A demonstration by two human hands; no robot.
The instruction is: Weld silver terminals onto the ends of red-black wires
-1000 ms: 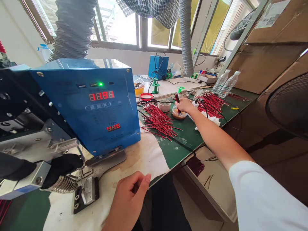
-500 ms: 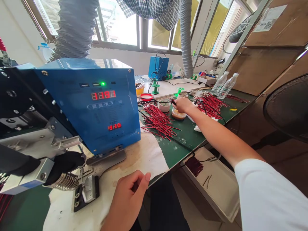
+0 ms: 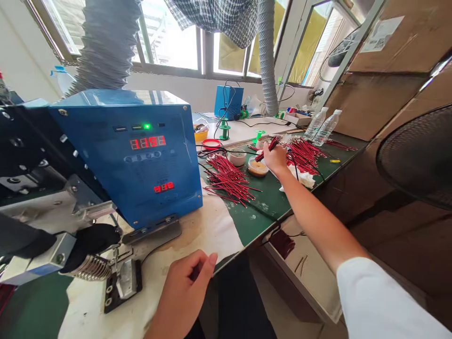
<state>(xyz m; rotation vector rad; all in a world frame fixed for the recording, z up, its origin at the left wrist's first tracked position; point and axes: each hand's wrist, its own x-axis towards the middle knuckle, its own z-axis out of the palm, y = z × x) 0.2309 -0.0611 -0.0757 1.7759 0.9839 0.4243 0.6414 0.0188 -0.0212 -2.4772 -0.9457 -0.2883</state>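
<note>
My right hand (image 3: 274,157) reaches far across the green mat, closed on a small bundle of red and black wires (image 3: 269,147) held just above a small round pot of amber paste (image 3: 257,166). A white pot (image 3: 238,157) stands beside it. My left hand (image 3: 185,291) rests curled at the near table edge on the white cloth; I cannot make out anything in it. A loose heap of red wires (image 3: 228,179) lies left of the pots, and a larger heap (image 3: 303,151) lies right of my right hand.
A blue machine with red digit displays (image 3: 141,155) stands at the left, with a metal fixture (image 3: 123,280) and black-covered tool at its foot. Two water bottles (image 3: 319,126), green spools, a small blue box (image 3: 229,101) and grey ducts stand behind. A black fan (image 3: 416,157) is at the right.
My right hand dipped toward the pots, then lifted the wire bundle up and slightly right. My left hand stayed put. The view shifted a little.
</note>
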